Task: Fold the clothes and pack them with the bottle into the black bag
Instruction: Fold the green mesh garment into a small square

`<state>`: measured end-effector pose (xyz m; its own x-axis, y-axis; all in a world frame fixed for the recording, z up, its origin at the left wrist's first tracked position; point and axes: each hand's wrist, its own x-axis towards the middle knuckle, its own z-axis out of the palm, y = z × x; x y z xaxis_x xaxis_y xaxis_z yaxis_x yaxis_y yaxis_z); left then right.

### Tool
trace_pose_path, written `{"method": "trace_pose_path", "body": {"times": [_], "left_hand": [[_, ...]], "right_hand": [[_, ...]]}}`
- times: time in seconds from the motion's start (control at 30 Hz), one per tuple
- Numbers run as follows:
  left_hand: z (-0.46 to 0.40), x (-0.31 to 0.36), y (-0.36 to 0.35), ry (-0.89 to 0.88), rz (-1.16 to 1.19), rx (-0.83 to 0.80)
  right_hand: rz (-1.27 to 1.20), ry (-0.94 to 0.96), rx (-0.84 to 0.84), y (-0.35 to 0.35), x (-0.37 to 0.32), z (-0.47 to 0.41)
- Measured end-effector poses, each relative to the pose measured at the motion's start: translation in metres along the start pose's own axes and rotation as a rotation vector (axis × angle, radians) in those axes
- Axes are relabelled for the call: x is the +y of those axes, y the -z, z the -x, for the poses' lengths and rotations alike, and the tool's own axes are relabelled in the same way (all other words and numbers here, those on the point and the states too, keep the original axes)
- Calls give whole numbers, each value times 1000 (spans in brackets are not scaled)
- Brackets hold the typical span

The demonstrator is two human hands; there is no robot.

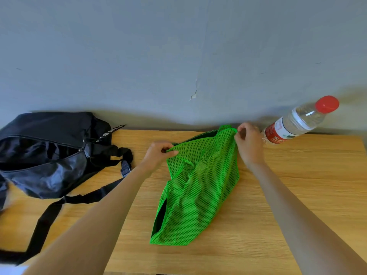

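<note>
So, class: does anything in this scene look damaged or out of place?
Yes: the grey wall has a peeling, cracked patch of paint just above the wooden table. Nothing looks spilled.

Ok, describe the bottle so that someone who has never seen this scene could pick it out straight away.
Start at the wooden table against the grey wall and go to its far right corner. There, just beyond the right hand, stands a clear plastic water bottle. Its red cap and red-and-white label set it apart from the green mesh garment and the black bag.
</note>
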<state>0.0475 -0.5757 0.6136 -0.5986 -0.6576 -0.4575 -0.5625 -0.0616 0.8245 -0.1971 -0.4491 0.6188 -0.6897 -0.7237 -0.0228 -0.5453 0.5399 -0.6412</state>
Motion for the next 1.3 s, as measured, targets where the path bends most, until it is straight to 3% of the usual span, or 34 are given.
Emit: {"method": "trace_pose_path", "body": {"times": [0.1, 0.23, 0.53, 0.83, 1.17, 1.3], "left_hand": [[0, -1, 1, 3, 9, -6], [0, 1, 1, -1, 24, -8], [3, 2, 0, 3, 43, 12], [27, 0, -1, -2, 176, 117], [58, -21, 10, 47, 107, 47], [55, -23, 8, 16, 69, 37]], "right_hand": [[-82, -134, -70, -12, 2, -7], [92, -152, -96, -22, 0, -7], [-36, -124, 81, -23, -14, -3], [-157, -62, -102, 7, -3, 23], [-122, -34, -185, 5, -17, 50], [-82, -160, -196, -12, -25, 50]]}}
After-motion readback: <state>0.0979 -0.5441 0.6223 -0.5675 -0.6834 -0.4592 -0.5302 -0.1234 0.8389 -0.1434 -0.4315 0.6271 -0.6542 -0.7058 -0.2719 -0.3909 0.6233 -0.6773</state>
